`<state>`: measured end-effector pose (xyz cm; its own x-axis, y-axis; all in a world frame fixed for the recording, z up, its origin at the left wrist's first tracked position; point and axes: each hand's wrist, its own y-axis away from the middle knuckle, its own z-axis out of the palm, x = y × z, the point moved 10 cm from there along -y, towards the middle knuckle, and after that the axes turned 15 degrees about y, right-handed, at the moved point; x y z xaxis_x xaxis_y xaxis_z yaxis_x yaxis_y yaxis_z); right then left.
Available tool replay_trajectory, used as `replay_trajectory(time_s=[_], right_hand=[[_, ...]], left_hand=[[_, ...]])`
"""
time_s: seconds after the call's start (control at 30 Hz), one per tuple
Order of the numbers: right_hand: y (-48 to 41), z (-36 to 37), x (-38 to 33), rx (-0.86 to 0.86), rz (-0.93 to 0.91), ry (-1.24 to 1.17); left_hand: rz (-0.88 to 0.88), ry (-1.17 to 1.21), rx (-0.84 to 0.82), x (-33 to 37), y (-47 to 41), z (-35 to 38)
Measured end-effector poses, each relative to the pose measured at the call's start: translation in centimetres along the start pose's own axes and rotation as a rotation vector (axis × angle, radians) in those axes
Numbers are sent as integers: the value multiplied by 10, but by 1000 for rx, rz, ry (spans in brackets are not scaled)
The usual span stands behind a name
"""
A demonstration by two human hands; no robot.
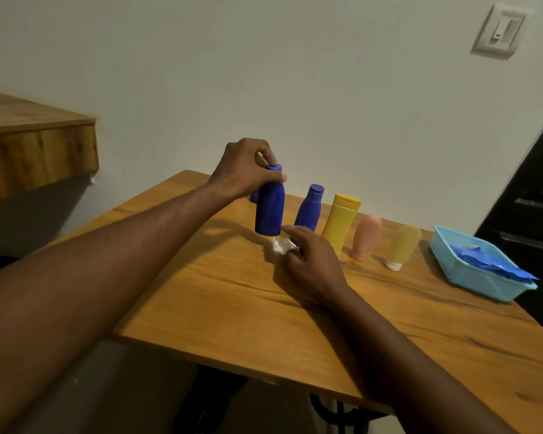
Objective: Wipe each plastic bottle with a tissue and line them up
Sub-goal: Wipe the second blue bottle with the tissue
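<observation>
While the left hand clamps its curled fingers and thumb round the neck of a dark blue plastic bottle with a flat cap, at the centre of the head view, the bottle stands upright with its base at or just above the wooden table; which of the two, the view does not settle. Holding it by the top seems meant to leave the body and base free for wiping. Just below and right of that base, the right hand pinches a crumpled white tissue in bent fingers, forefinger reaching toward the bottle, so the tissue sits ready at the bottle's foot

To the right a row runs toward the right edge, probably the bottles already lined up: a second dark blue plastic bottle, a tall yellow plastic tube, a small pink plastic tube and a mustard-yellow plastic tube on a white cap. Counted: two blue bottles in plain sight, a sliver of another blue thing behind the held one, two yellowish tubes, one pink, one tissue. Near the right edge one pale blue plastic basket holds blue packets
</observation>
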<state>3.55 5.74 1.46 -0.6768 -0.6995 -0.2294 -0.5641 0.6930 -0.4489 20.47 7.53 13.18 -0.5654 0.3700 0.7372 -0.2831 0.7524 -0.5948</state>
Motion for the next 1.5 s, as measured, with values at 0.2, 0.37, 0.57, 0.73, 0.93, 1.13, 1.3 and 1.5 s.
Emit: replay_trajectory(time_s=[0.2, 0.37, 0.57, 0.73, 0.93, 1.13, 1.3, 1.5], right_hand=[[-4, 18, 17, -13, 63, -75], [-6, 20, 20, -6, 68, -99], [-7, 21, 26, -32, 83, -176], [-8, 25, 29, -53, 98, -242], [-9, 26, 32, -58, 125, -276], [-8, 25, 31, -75, 127, -305], [-7, 23, 30, -78, 134, -315], [-7, 25, 31, -68, 150, -314]], left_hand=[[22, -7, -24, -14, -22, 20], [23, -27, -62, -20, -33, 33], [0, -43, -100, -24, -34, 48], [-18, -59, -109, -31, -34, 51], [-38, -72, -107, -35, -36, 50], [-66, -68, -117, -37, -33, 50], [-74, -68, -145, -38, -27, 53], [-91, -82, -160, -37, -24, 53]])
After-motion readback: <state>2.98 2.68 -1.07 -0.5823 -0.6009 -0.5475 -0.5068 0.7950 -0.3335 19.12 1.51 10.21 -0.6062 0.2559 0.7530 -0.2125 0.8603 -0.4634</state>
